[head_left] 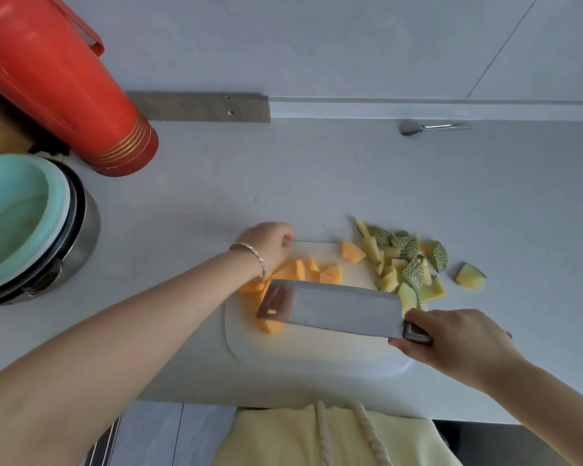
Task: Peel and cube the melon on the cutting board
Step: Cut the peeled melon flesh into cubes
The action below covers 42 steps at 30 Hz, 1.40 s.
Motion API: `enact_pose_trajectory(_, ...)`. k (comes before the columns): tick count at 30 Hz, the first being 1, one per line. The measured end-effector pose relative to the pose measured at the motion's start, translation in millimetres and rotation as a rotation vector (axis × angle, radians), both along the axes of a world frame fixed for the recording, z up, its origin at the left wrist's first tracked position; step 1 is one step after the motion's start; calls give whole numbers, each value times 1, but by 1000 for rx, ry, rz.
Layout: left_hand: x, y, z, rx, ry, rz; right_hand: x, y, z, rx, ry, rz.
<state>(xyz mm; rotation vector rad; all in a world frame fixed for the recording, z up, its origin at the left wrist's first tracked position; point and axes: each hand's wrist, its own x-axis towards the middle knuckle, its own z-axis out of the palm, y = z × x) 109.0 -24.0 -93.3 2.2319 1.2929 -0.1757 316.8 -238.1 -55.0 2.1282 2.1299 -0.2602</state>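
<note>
Orange melon flesh (303, 272), already cut into chunks, lies on the white cutting board (317, 348), just beyond the flat of the cleaver (334, 307). The right hand (458, 341) is closed around the cleaver's handle, thumb on top near the bolster, the wide blade reaching away from that grip toward the left hand (266, 245). The left hand rests at the far corner of the board with its fingers curled down, touching or nearly touching the nearest chunks; whether it pinches one I cannot tell. One piece sits half hidden under the blade's tip end. The netted green peel scraps (408, 260) are piled off the board's far side, beyond the knife hand, with one rind wedge (470, 276) lying apart on the counter.

Peeling looks finished; the step in hand appears to be gathering or trimming the cubes. To do it well, I would keep the blade low and flat, sweep the chunks toward the steadying hand in one slow push, and keep those curled fingertips tucked behind the knuckles, clear of the edge. The flesh is likely slippery, so any oversized chunk should be pressed flat-side down before cutting.
</note>
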Motion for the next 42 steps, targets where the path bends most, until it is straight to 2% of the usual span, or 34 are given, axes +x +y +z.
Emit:
enact_pose_trajectory(2, -20, 16, 0, 5, -89, 285, 4, -8, -3, -117, 148, -202)
enact_pose_trajectory(4, -36, 21, -5, -45, -60, 462, 3, -13, -7, -126, 363, -407)
enact_pose_trajectory(8, -31, -1, -18, -234, 126, 385, -7, -18, -18, -112, 703, -654)
enact_pose_trajectory(11, -18, -13, -28, -144, 217, 346, -15, -17, -19, -155, 877, -782)
enact_pose_trajectory(15, -10, -17, -25, -118, 237, 459, -23, -18, -16, -239, 1113, -943)
enact_pose_trajectory(20, -18, -16, -24, -149, 154, 509, -27, -27, -16, -363, 1189, -931)
enact_pose_trajectory(23, -22, -12, -16, -168, -37, 714, -25, -32, -18, -467, 1202, -880)
enact_pose_trajectory(27, -33, -5, 2, -34, -257, 848, -19, -28, -26, -598, 1124, -789)
enact_pose_trajectory(31, -35, -21, 19, 40, -346, 758, -15, -15, -35, -662, 1053, -743)
enact_pose_trajectory(37, -26, -70, 21, 130, -331, 383, -8, 19, -35, -615, 1061, -738)
enact_pose_trajectory(39, -20, -85, 17, 150, -272, 258, -8, 28, -34, -588, 1084, -762)
enact_pose_trajectory(42, -8, -98, 5, 185, -69, 66, -10, 33, -31, -541, 1139, -810)
